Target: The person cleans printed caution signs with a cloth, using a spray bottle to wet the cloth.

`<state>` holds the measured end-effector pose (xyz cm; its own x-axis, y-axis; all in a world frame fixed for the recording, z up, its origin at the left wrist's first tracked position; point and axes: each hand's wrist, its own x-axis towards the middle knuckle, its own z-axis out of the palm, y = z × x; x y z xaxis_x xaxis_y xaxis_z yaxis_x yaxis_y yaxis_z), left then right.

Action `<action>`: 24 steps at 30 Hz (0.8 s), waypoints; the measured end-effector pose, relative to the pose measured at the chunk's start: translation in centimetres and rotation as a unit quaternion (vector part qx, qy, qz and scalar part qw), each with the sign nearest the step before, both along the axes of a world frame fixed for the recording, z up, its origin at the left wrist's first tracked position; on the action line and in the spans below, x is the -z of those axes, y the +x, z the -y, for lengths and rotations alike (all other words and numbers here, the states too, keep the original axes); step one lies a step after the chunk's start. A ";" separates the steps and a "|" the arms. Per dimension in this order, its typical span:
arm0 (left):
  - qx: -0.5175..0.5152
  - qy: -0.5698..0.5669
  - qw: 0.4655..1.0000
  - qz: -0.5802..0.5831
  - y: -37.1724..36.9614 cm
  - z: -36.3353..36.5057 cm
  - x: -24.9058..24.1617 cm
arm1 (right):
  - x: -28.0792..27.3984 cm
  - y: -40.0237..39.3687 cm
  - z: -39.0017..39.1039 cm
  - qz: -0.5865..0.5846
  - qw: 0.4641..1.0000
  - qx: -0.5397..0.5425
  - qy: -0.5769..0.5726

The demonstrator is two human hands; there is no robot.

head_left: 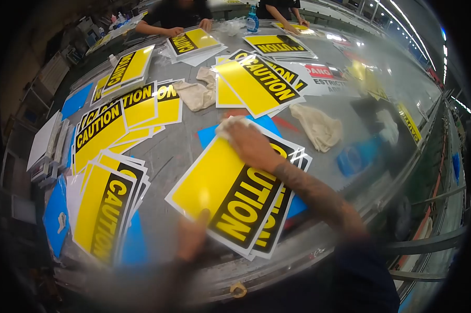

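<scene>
A yellow-and-black caution sign (204,177) lies on top of a small fanned stack in front of me, over a blue sheet (207,136). My right hand (250,143) presses a bunched white cloth (230,124) onto the sign's far edge; the forearm crosses the lettering. At the near left edge, my left hand (193,235) holds the same sign, one digit on its yellow face. That hand is blurred, and its other fingers are hidden. Another pile of caution signs (97,208) lies to the left.
Beyond the signs lie a cream cloth (196,94) and another cloth (316,128). More caution signs (261,86) spread across the metal table (162,151). A blue spray bottle (252,21) stands at the back, near two other people (180,15). White boxes (47,141) are stacked left.
</scene>
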<state>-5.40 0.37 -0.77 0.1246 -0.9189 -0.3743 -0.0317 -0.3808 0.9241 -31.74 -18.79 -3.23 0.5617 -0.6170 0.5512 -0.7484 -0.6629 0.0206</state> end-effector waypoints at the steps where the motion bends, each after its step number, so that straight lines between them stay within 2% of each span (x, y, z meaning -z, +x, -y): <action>1: 0.005 -0.017 1.000 -0.022 0.0 0.0 0.4 | -0.4 0.3 0.4 0.004 0.998 0.035 0.046; 2: 0.007 -0.016 1.000 -0.025 0.2 -0.1 0.3 | -0.8 0.7 0.7 0.009 0.993 0.070 0.090; 4: 0.013 -0.023 0.999 -0.038 0.0 0.2 0.0 | 0.4 2.6 -1.2 0.014 0.991 -0.030 0.130; 5: 0.023 -0.054 0.998 -0.016 0.3 0.4 1.0 | 0.0 3.6 -2.9 -0.021 0.991 -0.058 0.119; 6: 0.022 -0.056 0.998 -0.029 0.3 0.8 0.8 | -0.7 3.9 -4.1 0.008 0.989 -0.051 0.139; 8: 0.023 -0.041 0.998 -0.049 0.3 0.3 0.9 | 0.5 1.8 -0.9 0.030 0.993 -0.028 0.115; 9: 0.025 -0.037 0.998 -0.032 0.5 0.3 1.7 | 0.8 0.7 0.6 -0.036 0.999 0.013 0.034; 10: 0.015 -0.022 0.998 -0.050 0.5 0.2 1.5 | 0.2 0.8 1.6 -0.027 0.992 0.072 0.101; 12: -0.013 0.000 0.996 -0.085 0.3 0.5 0.9 | -0.3 2.6 -0.3 0.013 0.989 0.097 0.108; 13: -0.003 -0.013 0.993 -0.119 0.5 0.6 1.6 | -0.5 3.9 -1.8 0.015 0.995 0.049 0.083; 14: -0.021 0.004 0.979 -0.202 0.4 0.7 1.1 | -0.3 5.2 -4.6 0.017 0.998 0.001 0.060; 16: -0.044 0.039 0.929 -0.364 0.0 1.0 -0.8 | -2.2 8.2 -10.8 0.072 0.984 -0.084 0.136; 18: -0.013 -0.007 0.907 -0.420 0.3 1.5 -1.3 | -3.5 9.7 -14.0 0.099 0.964 -0.128 0.212; 20: 0.015 -0.034 0.898 -0.438 0.8 1.5 -1.3 | -4.3 9.9 -15.1 0.078 0.947 -0.183 0.253; 24: 0.020 -0.027 0.913 -0.407 0.9 1.0 -0.9 | -4.3 9.4 -14.1 0.060 0.929 -0.263 0.252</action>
<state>-4.45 -0.66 0.09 -0.2086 -0.9367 -0.2813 0.6605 -0.3470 0.6658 -22.38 -4.64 1.05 0.8121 -0.4716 0.3438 -0.2953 -0.8402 -0.4548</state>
